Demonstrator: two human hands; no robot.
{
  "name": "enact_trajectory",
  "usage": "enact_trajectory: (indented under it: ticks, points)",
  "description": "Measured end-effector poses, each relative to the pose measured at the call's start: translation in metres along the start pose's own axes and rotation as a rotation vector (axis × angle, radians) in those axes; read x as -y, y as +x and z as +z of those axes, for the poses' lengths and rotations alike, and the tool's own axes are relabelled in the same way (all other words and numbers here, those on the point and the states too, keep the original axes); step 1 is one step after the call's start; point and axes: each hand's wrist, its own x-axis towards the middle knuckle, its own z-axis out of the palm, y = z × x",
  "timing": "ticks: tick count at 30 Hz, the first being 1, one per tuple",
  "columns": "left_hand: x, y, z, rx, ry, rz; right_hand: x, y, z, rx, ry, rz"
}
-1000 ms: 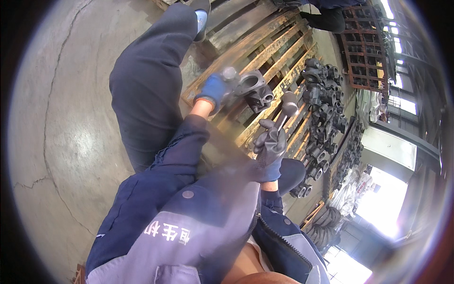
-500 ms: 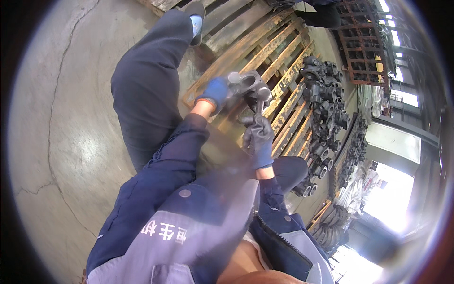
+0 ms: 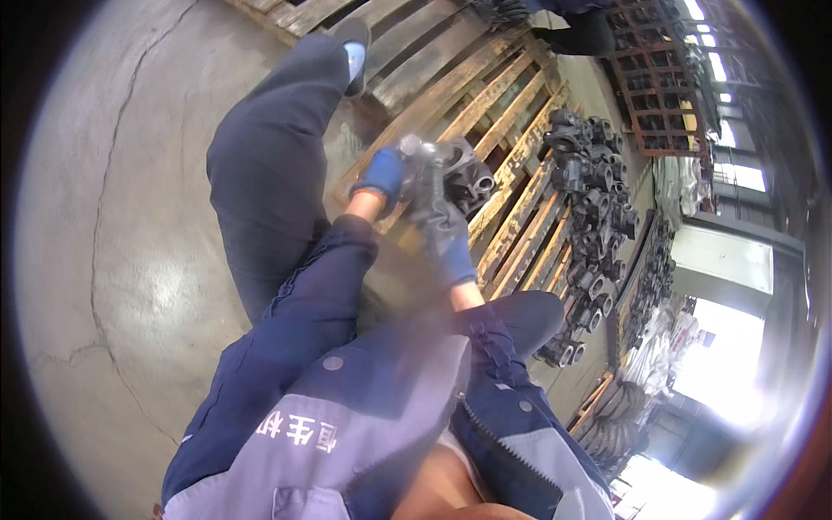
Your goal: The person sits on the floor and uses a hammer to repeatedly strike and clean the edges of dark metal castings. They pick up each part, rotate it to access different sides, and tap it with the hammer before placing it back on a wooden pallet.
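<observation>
My left hand [image 3: 381, 176], in a blue glove, is closed beside a blurred grey metal end; what lies inside the fist is hidden. My right hand [image 3: 444, 234] wears a blue glove with a dark coating and is closed around a slim grey tool [image 3: 427, 178]. Motion smears that tool, so its head cannot be made out clearly. Just beyond both hands is a dark metal casting [image 3: 472, 182] with round hollow openings, at the near edge of a wooden pallet [image 3: 507, 130].
Many similar dark castings [image 3: 594, 199] are heaped to the right of the pallet. A rusty metal crate [image 3: 654, 95] stands at the far right. Another person's dark-clothed leg [image 3: 581, 33] shows at the top. Cracked concrete floor [image 3: 147, 217] lies to the left.
My right hand has moved left with the slim tool, closer to my left hand. My left hand has shifted slightly left, and the casting appears a little lower and further left.
</observation>
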Motion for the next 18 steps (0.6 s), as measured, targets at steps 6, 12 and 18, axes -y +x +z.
enact_trajectory:
  ticks: [6,12,18]
  points:
    - [-0.038,-0.022,-0.017,-0.001,-0.510,-0.130,0.006,-0.048,-0.035,-0.111,-0.134,-0.288]
    - [-0.065,-0.030,-0.017,0.087,-0.079,-0.198,0.013,-0.057,-0.035,-0.153,0.146,0.039]
    - [-0.048,-0.029,-0.011,0.104,0.326,0.051,0.014,-0.068,-0.036,-0.081,0.148,0.186]
